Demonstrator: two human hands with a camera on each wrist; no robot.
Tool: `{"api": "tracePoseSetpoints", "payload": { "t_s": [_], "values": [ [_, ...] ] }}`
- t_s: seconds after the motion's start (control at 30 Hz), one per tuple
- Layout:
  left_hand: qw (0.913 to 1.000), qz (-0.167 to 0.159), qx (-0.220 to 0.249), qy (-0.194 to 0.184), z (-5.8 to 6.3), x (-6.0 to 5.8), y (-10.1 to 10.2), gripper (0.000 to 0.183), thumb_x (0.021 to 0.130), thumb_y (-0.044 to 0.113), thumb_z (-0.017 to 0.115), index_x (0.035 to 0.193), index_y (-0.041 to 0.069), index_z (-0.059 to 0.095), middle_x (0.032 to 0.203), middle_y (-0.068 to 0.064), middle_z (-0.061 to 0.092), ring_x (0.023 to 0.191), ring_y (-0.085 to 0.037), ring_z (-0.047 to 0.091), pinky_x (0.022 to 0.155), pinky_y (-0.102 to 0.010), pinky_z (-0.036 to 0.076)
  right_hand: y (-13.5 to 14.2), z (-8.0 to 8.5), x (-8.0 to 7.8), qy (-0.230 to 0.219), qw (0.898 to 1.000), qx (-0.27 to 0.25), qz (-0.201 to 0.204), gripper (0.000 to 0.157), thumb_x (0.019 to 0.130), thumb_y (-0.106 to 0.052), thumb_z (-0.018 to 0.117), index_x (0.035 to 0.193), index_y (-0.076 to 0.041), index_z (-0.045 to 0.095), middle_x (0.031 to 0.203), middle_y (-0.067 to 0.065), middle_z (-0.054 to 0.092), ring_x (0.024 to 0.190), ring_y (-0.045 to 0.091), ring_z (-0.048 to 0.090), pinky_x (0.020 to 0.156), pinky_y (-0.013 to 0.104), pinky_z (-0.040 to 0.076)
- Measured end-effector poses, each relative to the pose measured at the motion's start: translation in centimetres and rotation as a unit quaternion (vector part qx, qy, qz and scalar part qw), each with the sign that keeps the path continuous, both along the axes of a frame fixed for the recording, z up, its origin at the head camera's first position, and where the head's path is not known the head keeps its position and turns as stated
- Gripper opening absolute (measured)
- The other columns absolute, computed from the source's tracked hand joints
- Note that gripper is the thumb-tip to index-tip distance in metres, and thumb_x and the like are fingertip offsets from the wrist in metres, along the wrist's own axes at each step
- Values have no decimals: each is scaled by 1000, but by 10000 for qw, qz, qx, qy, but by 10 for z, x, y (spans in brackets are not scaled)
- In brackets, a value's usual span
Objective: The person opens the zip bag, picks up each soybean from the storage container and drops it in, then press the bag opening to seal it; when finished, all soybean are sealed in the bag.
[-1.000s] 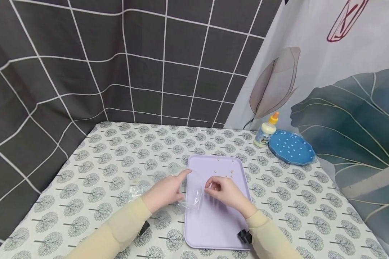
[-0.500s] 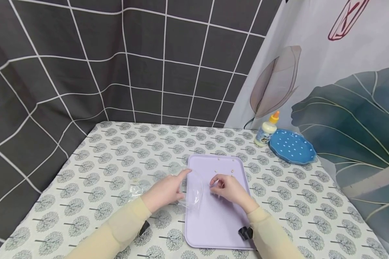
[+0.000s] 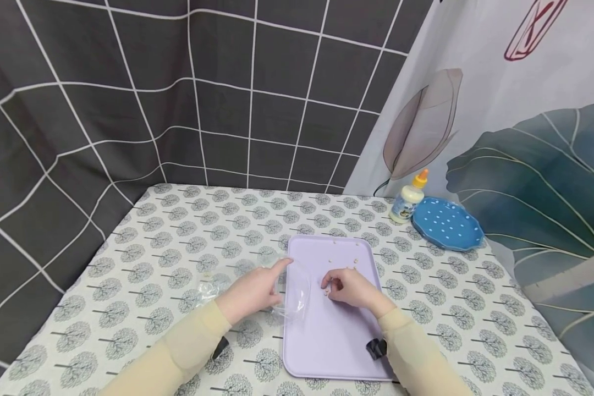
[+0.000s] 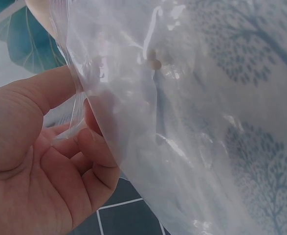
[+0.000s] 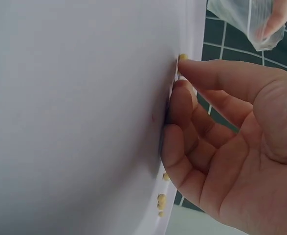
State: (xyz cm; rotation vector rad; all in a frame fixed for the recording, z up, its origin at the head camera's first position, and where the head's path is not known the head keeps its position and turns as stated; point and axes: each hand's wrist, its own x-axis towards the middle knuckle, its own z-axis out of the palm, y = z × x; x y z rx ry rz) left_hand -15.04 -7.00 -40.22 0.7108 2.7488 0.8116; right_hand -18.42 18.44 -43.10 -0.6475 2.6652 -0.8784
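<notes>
My left hand (image 3: pixel 254 289) holds a clear plastic zip bag (image 3: pixel 294 297) by its mouth, forefinger stretched along the rim and thumb spread below. In the left wrist view, small round beans (image 4: pixel 155 64) show through the film of the bag. The bag's mouth overlaps the left edge of a lilac tray (image 3: pixel 317 352). Low over the tray, my right hand (image 3: pixel 351 289) has loosely curled fingers, with small beans (image 3: pixel 326 292) on the tray by the fingertips. The right wrist view shows a yellow soybean (image 5: pixel 183 57) just beyond the thumb tip, and a gap between thumb and fingers.
Several more soybeans (image 3: pixel 355 261) lie scattered toward the tray's far end. At the back right stand a glue bottle (image 3: pixel 407 203) with an orange nozzle and a blue polka-dot plate (image 3: pixel 447 224). A tree-print cloth (image 3: pixel 178 242) covers the table.
My right hand has moved right, away from the bag's mouth, and down toward the tray. Beans now show by its fingertips. The left hand and bag stay put.
</notes>
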Motion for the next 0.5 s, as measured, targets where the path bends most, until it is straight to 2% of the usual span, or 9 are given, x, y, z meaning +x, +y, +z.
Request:
{"api": "tracePoseSetpoints", "payload": {
  "t_s": [0.17,0.5],
  "values": [
    [10000,-18,30,-18,0,0,0,81,80,11,73,147,9,29,58,9,50,50,-5,49,51,-18,45,1,0,-3,37,9998,9,192,16,74,2,68,84,-11,67,64,-7,51,59,6,45,59,21,41],
    [10000,-18,20,28,0,0,-1,82,78,12,75,147,8,29,58,9,50,51,-5,48,52,-18,45,2,-3,-6,-67,9999,-28,154,12,75,-2,71,78,-11,65,62,-8,50,57,6,45,57,21,41]
  ]
}}
